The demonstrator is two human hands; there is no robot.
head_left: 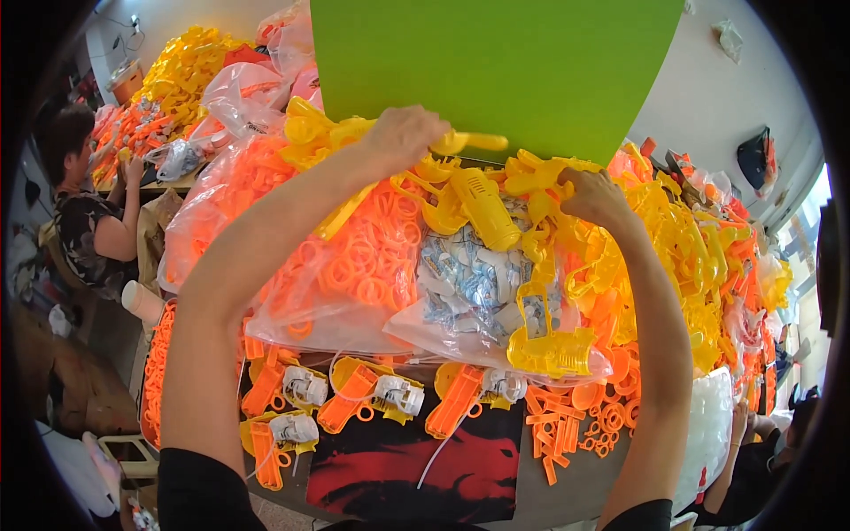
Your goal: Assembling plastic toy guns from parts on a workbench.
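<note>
Both my arms reach far over the table to a heap of yellow plastic parts. My left hand (407, 137) is closed on a yellow plastic shell part (474, 142), whose narrow end sticks out to the right. My right hand (595, 196) has its fingers curled on another yellow plastic shell (542, 175) at the heap's edge. Between the hands lies a ribbed yellow housing (487, 208), above a clear bag of white and blue pieces (478, 274). Nearer me, several half-built assemblies (372, 394) of yellow shell, orange body and white mechanism lie in a row.
A large bag of orange rings (363, 248) lies left of the middle. Small loose orange parts (575, 425) are at the front right. A green panel (487, 71) stands behind. A red-and-black mat (407, 478) covers the near edge. Co-workers sit at left (97, 212) and lower right (753, 469).
</note>
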